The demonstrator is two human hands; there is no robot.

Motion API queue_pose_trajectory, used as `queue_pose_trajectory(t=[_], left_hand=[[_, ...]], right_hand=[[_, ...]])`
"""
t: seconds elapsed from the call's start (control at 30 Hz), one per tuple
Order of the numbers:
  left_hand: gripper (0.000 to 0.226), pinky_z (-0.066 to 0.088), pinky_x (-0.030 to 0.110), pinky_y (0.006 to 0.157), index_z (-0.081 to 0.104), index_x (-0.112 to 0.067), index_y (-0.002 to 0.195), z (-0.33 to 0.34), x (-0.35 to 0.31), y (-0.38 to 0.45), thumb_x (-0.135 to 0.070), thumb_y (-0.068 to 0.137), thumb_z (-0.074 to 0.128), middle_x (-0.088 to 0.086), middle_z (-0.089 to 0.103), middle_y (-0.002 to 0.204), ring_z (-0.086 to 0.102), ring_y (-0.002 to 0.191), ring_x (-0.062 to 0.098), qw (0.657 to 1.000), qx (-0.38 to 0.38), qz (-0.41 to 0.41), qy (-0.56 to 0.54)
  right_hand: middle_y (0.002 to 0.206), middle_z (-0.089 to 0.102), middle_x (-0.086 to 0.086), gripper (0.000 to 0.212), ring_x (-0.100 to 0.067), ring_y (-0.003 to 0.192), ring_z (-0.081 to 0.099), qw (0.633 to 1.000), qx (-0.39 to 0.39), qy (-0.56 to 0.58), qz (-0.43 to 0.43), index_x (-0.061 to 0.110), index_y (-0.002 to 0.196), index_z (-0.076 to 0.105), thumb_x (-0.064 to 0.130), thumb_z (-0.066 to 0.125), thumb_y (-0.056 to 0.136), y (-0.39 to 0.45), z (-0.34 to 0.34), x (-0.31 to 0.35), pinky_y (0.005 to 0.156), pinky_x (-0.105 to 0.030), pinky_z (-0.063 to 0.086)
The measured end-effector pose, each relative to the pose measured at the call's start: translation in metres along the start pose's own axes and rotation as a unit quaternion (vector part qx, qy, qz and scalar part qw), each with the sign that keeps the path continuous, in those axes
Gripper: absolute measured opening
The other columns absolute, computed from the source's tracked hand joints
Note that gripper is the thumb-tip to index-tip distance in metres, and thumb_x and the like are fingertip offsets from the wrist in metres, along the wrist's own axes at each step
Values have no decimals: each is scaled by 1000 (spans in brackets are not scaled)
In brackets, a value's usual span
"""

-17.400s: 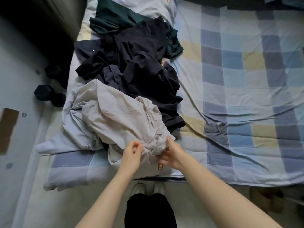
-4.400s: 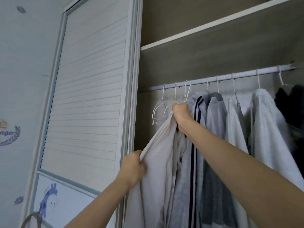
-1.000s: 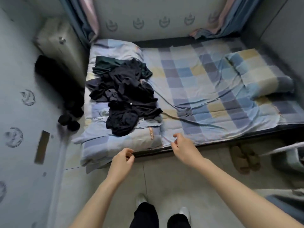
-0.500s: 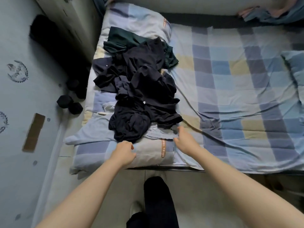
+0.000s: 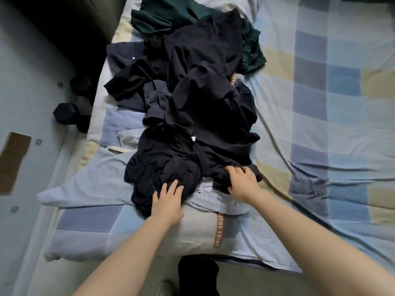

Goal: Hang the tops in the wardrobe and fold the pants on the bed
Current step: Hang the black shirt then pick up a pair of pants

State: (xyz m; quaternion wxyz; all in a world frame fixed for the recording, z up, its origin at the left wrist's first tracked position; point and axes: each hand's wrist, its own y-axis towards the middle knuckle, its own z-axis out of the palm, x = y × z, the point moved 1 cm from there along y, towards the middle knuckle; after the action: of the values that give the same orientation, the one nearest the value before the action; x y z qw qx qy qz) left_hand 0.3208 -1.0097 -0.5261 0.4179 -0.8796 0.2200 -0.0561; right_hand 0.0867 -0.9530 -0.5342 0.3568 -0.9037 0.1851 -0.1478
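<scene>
Both hands were on the pile of dark clothing (image 5: 192,107) heaped along the left side of the bed (image 5: 320,124). The left hand (image 5: 167,202) lay flat, fingers straight and slightly spread, pressing on the near edge of the nearest black garment (image 5: 162,167); it grasped nothing. The right hand (image 5: 241,182) had its fingers curled down into the black fabric at the near right corner of the same garment, thumb against the cloth edge, gripping a fold.

The black garment sat at the near end of the pile, resting partly on a light blue garment (image 5: 92,180) spread towards the bed's left edge and on a pale pillow (image 5: 192,236) bearing an orange lettered strip. Further back the pile held dark navy pieces, one with a visible waistband, and a dark green garment (image 5: 162,13) at the far end. Whether each dark item was a top or pants could not be told.

The bed carried a checked sheet in blue, yellow and grey. On the floor (image 5: 27,92) to the left of the bed stood a black hexagonal dumbbell (image 5: 68,114), close to the mattress edge, and a brown rectangular patch (image 5: 12,161) lay further left. The person's dark trouser leg (image 5: 197,274) showed at the bottom centre.
</scene>
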Motion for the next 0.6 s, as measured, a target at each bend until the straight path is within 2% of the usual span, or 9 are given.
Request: queue_pose_trajectory(t=[0.03,0.1,0.13,0.2,0.3,0.33,0.4,0.5,0.6], left_hand=[[84,25,45,116,5,-26,156,2,2,4,-13,92,57,-7,-4,164,13,148,28,1000,-20,0,19],[92,42,38,98,-1,-27,156,3,7,8,3,88,55,-4,3,162,37,131,31,997,-67,6,38],[90,44,36,91,5,-27,156,2,10,11,8,86,52,-2,9,160,44,120,30,996,-83,11,27],[73,46,36,87,31,-23,149,0,16,15,8,86,50,0,29,150,51,109,28,996,-83,25,-30],[42,44,30,90,65,-19,120,-11,23,13,0,86,50,0,54,123,55,110,23,988,-58,29,-140],[35,45,30,89,69,-19,111,-15,25,10,-3,86,50,-1,58,116,57,108,23,984,-57,21,-166],[28,47,32,87,70,-19,100,-28,32,-1,-6,86,50,-3,59,108,58,103,23,981,-60,7,-185],[28,46,31,90,68,-19,105,-41,44,-22,-7,86,51,-1,60,115,58,106,23,978,-43,-1,-204],[42,44,31,99,56,-16,131,-58,54,-47,-10,89,53,5,60,129,56,118,23,977,14,22,-212]], right_hand=[[144,38,-8,64,-39,135,25,1000,11,18,18,19,146,22,20,52,89,5,3,1,113,-51,18],[138,40,-7,57,-37,131,30,999,23,11,46,16,139,28,8,52,88,9,6,0,111,-59,16],[132,43,-7,50,-35,126,34,998,17,-11,53,16,131,35,2,50,86,11,6,-2,109,-60,19],[116,45,-6,37,-32,116,43,997,9,-25,68,14,115,48,-5,45,84,12,4,-7,103,-59,30],[107,48,-9,28,-33,101,52,987,-37,143,70,9,105,61,1,39,91,8,-4,-7,86,-40,45],[96,49,-10,23,-32,91,53,971,-69,220,72,8,90,60,1,38,90,2,-9,-3,71,-33,43],[72,39,-8,23,-26,69,42,918,-130,366,80,9,64,38,1,38,86,-17,-29,12,53,-31,24],[69,30,-8,23,-18,63,28,841,-165,512,55,11,67,29,4,35,88,-57,-62,38,57,-33,17],[66,24,-3,23,-14,59,23,796,-179,578,29,14,67,26,10,36,88,-112,-97,66,56,-31,17]])
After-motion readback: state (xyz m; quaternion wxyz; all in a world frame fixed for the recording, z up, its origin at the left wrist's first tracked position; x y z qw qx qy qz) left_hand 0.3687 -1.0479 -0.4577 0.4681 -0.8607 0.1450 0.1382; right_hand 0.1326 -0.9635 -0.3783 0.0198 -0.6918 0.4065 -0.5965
